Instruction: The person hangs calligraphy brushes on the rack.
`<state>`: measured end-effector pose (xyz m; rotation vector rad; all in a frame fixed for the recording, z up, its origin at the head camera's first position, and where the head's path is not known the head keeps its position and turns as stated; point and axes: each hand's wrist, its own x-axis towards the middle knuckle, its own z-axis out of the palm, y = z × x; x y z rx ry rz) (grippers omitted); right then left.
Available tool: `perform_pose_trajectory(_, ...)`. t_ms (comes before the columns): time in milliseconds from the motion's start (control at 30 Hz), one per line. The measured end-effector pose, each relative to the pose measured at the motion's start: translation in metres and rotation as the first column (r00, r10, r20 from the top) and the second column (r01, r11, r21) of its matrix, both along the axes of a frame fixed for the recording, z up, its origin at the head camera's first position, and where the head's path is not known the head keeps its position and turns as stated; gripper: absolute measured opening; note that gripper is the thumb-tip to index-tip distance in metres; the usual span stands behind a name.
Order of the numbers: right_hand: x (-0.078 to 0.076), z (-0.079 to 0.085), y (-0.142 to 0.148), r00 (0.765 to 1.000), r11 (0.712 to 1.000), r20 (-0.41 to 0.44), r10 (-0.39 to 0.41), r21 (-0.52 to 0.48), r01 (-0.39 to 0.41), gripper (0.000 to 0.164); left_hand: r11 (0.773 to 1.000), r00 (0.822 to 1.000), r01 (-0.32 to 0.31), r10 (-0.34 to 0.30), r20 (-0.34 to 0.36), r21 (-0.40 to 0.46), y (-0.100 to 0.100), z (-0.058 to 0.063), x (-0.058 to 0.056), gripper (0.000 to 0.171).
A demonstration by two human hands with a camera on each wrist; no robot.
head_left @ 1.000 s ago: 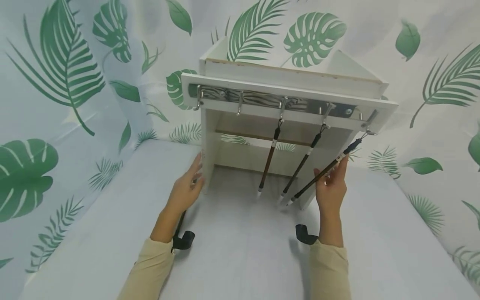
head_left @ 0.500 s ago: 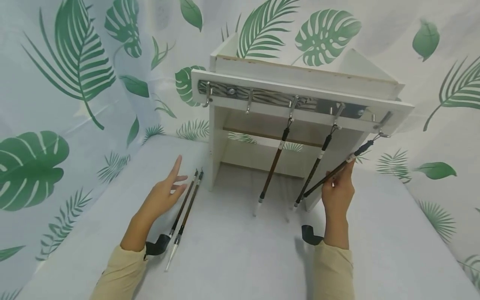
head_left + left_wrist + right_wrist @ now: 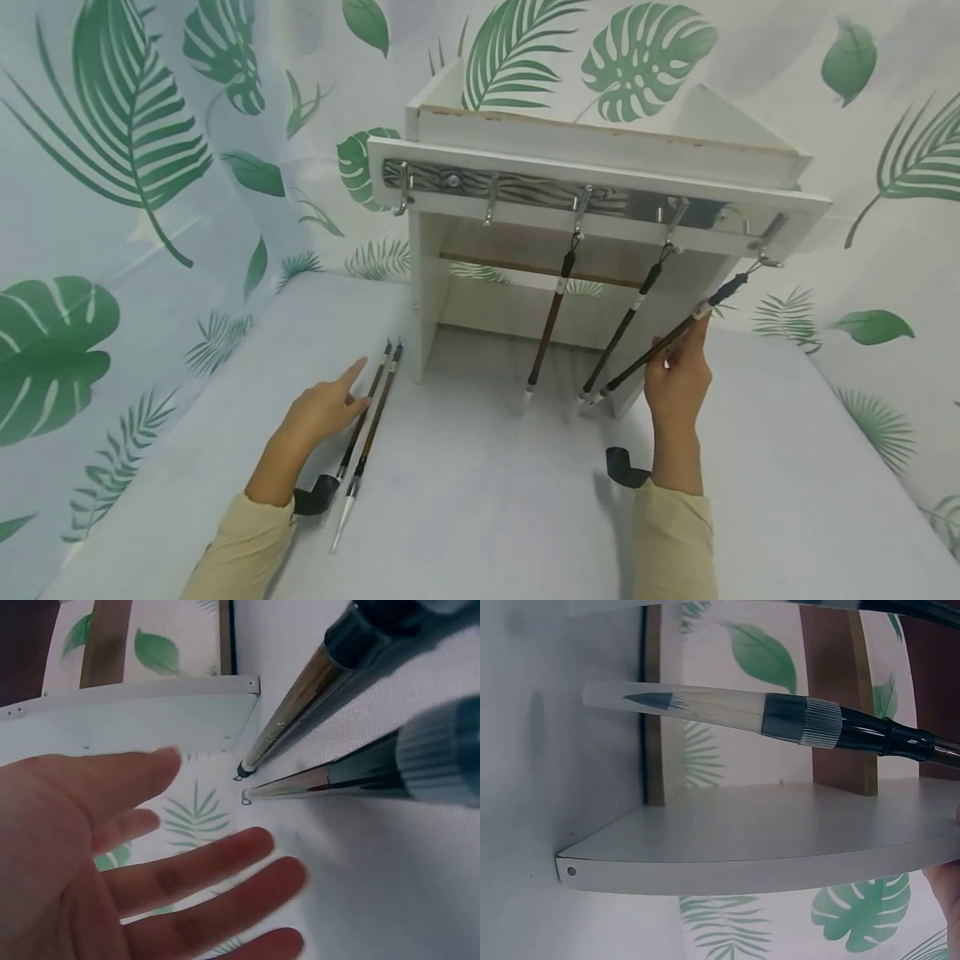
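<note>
A white wooden rack (image 3: 615,139) with a row of metal hooks has three capped calligraphy brushes hanging by loops: a middle brush (image 3: 552,317), a second brush (image 3: 622,333) and the rightmost brush (image 3: 675,333). My right hand (image 3: 678,387) grips the rack's right side panel (image 3: 765,874), thumb on the inner face, fingers on the outer, behind the rightmost brush. Two more brushes, a nearer one (image 3: 378,417) and a farther one (image 3: 362,408), lie side by side left of the rack. Beside them my left hand (image 3: 322,408) hovers, fingers spread and holding nothing.
The rack stands on a white tabletop (image 3: 480,500) close to a leaf-printed backdrop (image 3: 525,50). Two free hooks, including the leftmost hook (image 3: 403,187), project from its front. Dark wrist mounts (image 3: 318,494) stick out from the sleeves.
My left hand has left the rack's left panel and moved left and down to the two lying brushes, which now show fully. The right hand stays on the right panel; the hanging brushes sway slightly.
</note>
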<state>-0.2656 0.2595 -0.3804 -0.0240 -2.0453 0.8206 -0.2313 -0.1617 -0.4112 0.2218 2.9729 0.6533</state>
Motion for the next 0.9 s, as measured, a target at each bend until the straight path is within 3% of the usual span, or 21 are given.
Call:
perform_pose_trajectory(133,-0.001,0.0001,-0.0014,1.0,1.0,0.001,0.011,0.005,-0.011,0.07,1.0,0.998,0.015,-0.016,0.063,0.009,-0.0007,-0.0034,0.002,0.069)
perform_pose_trajectory(333,0.0007,-0.0001,-0.0012,1.0,1.0,0.003,-0.004,0.002,0.004,0.073,1.0,0.999,0.021,-0.022,0.042,0.017,-0.0006,-0.0056,0.0017,0.072)
perform_pose_trajectory(567,0.0015,0.0021,-0.0032,1.0,1.0,0.016,0.014,-0.018,-0.014,0.074,0.999,0.994,0.045,-0.043,0.104,-0.019,-0.0035,-0.0064,0.0019,0.072)
perform_pose_trajectory(900,0.0022,0.0014,-0.0014,1.0,1.0,0.011,0.004,-0.011,-0.003,0.074,0.995,0.99,0.06,-0.05,0.134,-0.077,0.0002,-0.0071,0.0014,0.067)
